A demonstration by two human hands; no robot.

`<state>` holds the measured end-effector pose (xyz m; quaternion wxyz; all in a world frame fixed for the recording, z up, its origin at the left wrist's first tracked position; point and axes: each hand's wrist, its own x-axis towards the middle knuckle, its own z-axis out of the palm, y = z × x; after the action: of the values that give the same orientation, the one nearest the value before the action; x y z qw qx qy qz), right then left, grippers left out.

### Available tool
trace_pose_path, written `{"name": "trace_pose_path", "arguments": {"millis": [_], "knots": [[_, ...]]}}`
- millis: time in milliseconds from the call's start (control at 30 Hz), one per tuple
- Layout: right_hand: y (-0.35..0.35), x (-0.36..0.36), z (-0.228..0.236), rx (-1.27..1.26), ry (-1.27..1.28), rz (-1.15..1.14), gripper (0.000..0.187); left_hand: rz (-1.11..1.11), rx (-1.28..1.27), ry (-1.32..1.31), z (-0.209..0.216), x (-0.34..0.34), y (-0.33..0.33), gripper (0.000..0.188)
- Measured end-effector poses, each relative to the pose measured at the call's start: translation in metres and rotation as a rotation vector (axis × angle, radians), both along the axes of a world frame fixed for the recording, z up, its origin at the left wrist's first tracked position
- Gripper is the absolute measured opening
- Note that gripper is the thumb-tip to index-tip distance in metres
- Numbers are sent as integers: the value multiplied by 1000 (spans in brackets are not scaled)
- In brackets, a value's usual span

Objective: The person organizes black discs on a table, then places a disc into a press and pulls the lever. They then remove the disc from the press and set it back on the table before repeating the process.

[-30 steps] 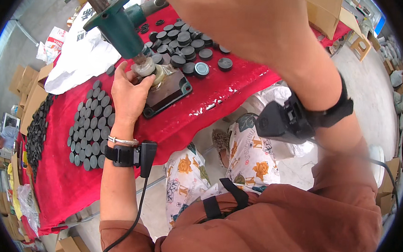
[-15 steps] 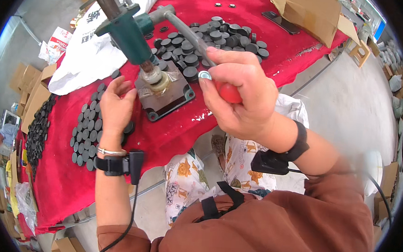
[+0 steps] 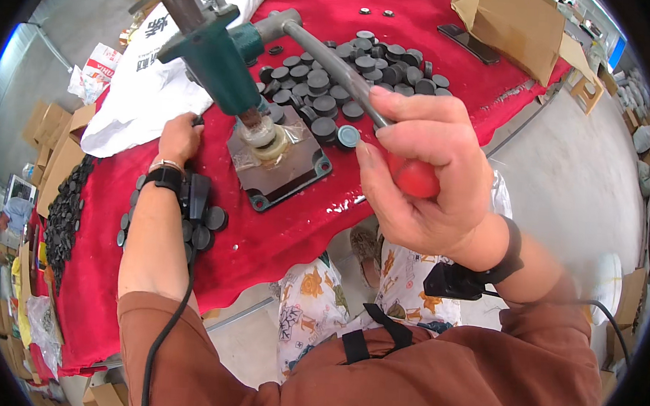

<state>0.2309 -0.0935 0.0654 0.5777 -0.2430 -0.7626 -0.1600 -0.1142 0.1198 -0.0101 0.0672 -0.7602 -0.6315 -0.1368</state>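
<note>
My right hand (image 3: 435, 172) is wrapped round the red knob (image 3: 418, 179) at the end of the grey lever (image 3: 333, 66) on a green hand press (image 3: 218, 62). Just off my right thumb tip, a pale silver-faced disc (image 3: 348, 136) lies beside the pile of black discs (image 3: 317, 82). Under the press ram, a whitish round die (image 3: 269, 146) sits on the metal base plate (image 3: 286, 174). Left of the press, my left hand (image 3: 179, 138) closes its fingers at a small black disc (image 3: 197, 121); its fingertips are partly hidden.
More black discs (image 3: 202, 236) lie under my left forearm, and smaller black pieces (image 3: 64, 209) are heaped farther left. A white sack (image 3: 133, 109) lies behind my left hand. At the far right are a phone (image 3: 469, 43) and an open cardboard box (image 3: 510, 32).
My left hand has moved away from the press base to the black disc near the white sack. My right hand and the lever knob have shifted right and nearer; the view has shifted slightly.
</note>
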Motion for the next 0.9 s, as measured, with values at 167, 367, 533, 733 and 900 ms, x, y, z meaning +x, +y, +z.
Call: {"name": "trace_pose_path", "arguments": {"millis": [167, 367, 533, 733, 900], "knots": [[4, 0, 0, 27, 9, 27, 35, 38, -53, -7, 29, 14, -21, 36], [3, 3, 26, 46, -21, -50, 29, -157, -270, -729, 60, 48, -124, 37], [31, -13, 53, 290, 186, 129, 14, -64, -89, -658, 37, 97, -153, 53], [36, -3, 48, 204, 108, 226, 19, -35, -41, -635, 43, 109, -157, 65], [28, -5, 50, 190, 133, 225, 19, -8, 14, -607, 40, 116, -157, 64]]}}
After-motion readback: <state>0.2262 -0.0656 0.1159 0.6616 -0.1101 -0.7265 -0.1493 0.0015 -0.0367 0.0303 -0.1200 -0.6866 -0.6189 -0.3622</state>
